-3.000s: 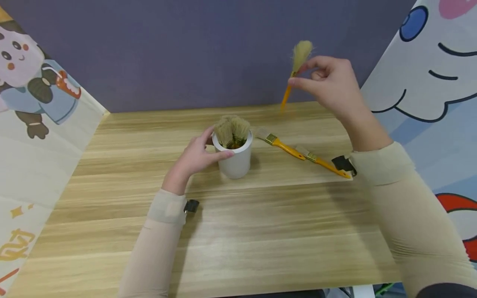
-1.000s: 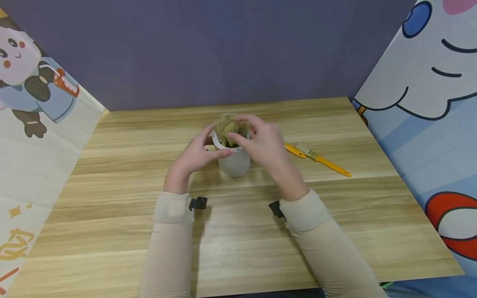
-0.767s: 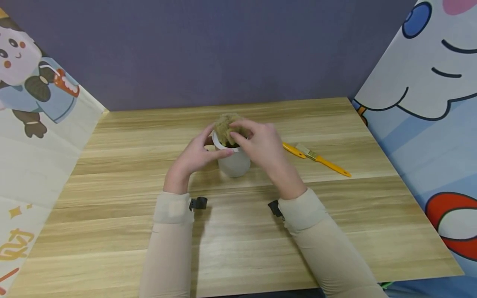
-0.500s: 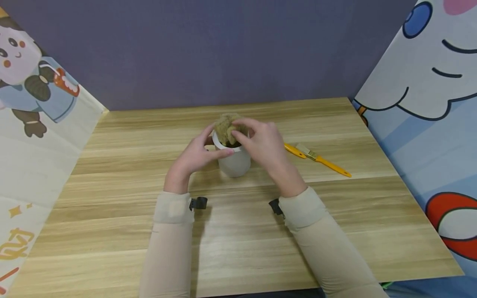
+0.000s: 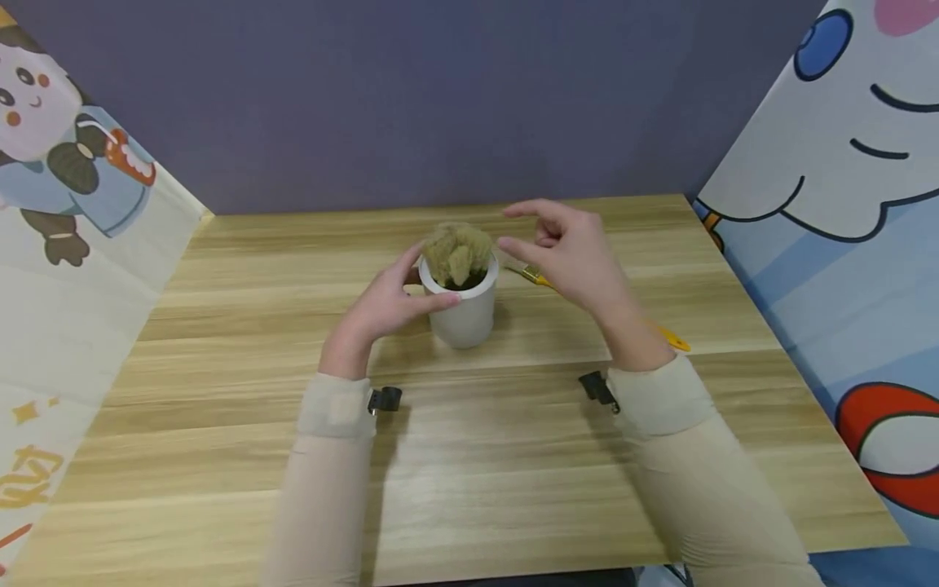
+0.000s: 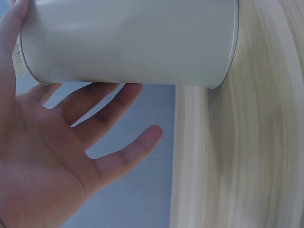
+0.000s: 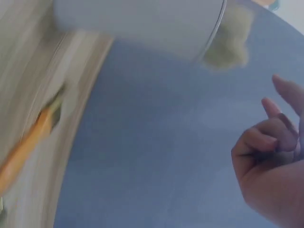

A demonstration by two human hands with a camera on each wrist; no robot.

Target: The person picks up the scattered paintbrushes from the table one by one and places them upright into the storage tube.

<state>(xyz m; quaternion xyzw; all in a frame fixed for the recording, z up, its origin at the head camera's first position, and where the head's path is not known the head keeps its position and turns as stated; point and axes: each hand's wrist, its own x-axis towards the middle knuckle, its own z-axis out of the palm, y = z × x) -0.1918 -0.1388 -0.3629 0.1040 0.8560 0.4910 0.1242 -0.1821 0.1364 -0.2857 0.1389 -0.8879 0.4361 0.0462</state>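
A white cup [image 5: 464,316] stands in the middle of the wooden table [image 5: 513,456], stuffed with several brushes whose tan bristles [image 5: 459,247] stick up. My left hand [image 5: 415,282] holds the cup, thumb across its front and fingers round the far side. In the left wrist view the white cup [image 6: 128,40] lies against my left hand [image 6: 52,156], whose fingers are spread. My right hand [image 5: 515,228] hovers just right of the bristles with fingers loosely curled and holds nothing. In the right wrist view my right hand [image 7: 270,142] is likewise empty.
Yellow-handled brushes lie on the table right of the cup, mostly hidden behind my right hand: a ferrule [image 5: 533,275] and a handle end [image 5: 672,340] show. An orange handle [image 7: 26,149] appears blurred in the right wrist view. Cartoon panels stand at both sides, a purple wall behind.
Three seconds ago my right hand held a brush in the air. It then came to the cup's bristles, and has now lifted away to the right, empty. The left hand stayed.
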